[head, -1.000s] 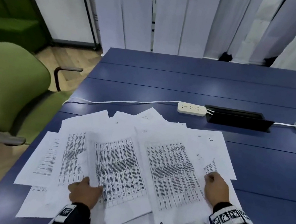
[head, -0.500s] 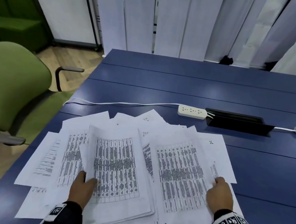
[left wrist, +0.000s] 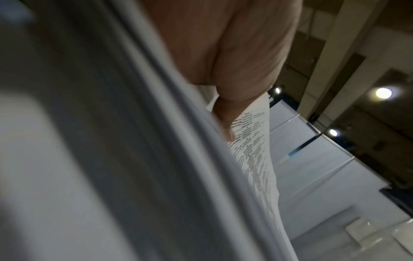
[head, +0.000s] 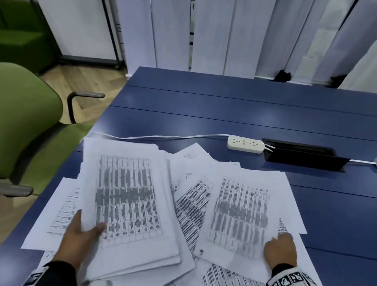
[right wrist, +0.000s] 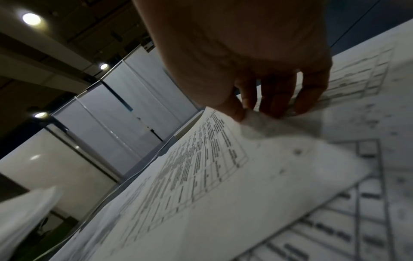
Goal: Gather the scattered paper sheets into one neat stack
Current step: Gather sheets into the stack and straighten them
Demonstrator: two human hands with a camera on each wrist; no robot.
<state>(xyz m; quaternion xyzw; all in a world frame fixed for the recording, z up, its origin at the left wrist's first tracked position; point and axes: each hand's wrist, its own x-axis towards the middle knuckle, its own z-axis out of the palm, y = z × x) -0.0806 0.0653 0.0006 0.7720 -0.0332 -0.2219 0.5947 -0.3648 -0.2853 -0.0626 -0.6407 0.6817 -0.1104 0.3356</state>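
- Looking down at a blue table [head: 282,112], we see printed paper sheets [head: 187,214] spread across its near left part, overlapping each other at many angles.
- Our left hand [head: 82,232] grasps a thick bundle of sheets [head: 124,201] at its near left corner, thumb lying on the top page and fingers hidden underneath; the left wrist view shows the thumb [left wrist: 225,120] pressed onto the printed page.
- That bundle fans away from the left grip toward the far edge of the table and lies over loose pages just left of the hand.
- Our right hand [head: 281,251] pinches the near right edge of a single printed sheet [head: 239,219]; the right wrist view shows thumb and fingertips [right wrist: 277,104] closed on the lifted paper edge.
- Between the two grips, a tilted page [head: 191,215] shows beneath both held piles.
- More pages lie nearer to us than the right grip, partly under the wrist.
- Beyond both grips, a white power strip [head: 246,144] with its cord rests beside a black cable hatch [head: 303,155].
- Left of the left grip stands a green chair [head: 10,124].
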